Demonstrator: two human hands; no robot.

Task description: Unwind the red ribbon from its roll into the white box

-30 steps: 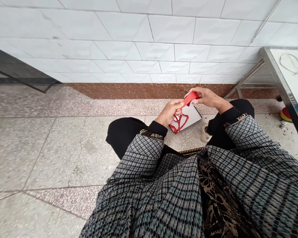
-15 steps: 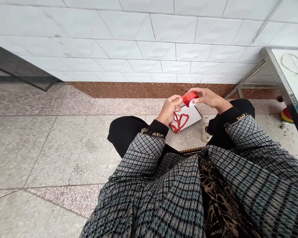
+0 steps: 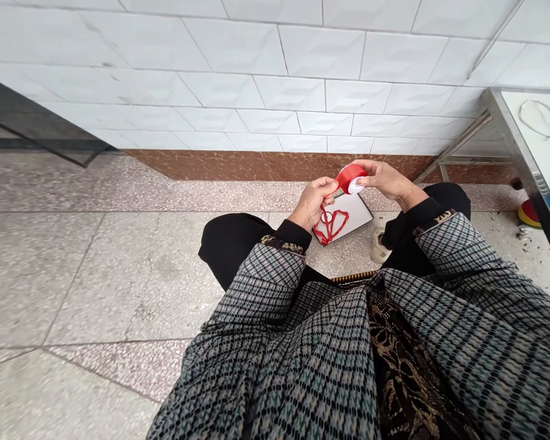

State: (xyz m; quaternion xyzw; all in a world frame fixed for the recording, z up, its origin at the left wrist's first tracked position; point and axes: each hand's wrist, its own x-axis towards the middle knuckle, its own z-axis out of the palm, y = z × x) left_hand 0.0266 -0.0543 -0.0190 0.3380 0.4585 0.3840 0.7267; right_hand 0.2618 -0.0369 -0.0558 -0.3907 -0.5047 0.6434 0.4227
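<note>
In my right hand (image 3: 385, 180) is a spool of red ribbon (image 3: 351, 178), its white printed side facing me, gripped between thumb and fingers. My left hand (image 3: 313, 201) pinches the ribbon's free end just left of the spool, thumb against the forefinger. Below the hands, a flat board with a white top and dark edges (image 3: 351, 215) lies on the floor. Loose loops of narrow red ribbon (image 3: 337, 227) rest on the board and hang up towards my left hand. A small round white piece (image 3: 326, 217) shows among the loops, partly covered.
A metal-framed table (image 3: 527, 146) with a white cable (image 3: 543, 125) stands at the right. Under it is a red and yellow round object (image 3: 529, 214). The tiled wall (image 3: 321, 52) rises ahead. A dark panel (image 3: 32, 122) is at the left; my shoe (image 3: 379, 245) is beside the board.
The spool has turned slightly in my right hand, so more of its white side shows. Both hands stay almost in place, and the loops on the board look the same.
</note>
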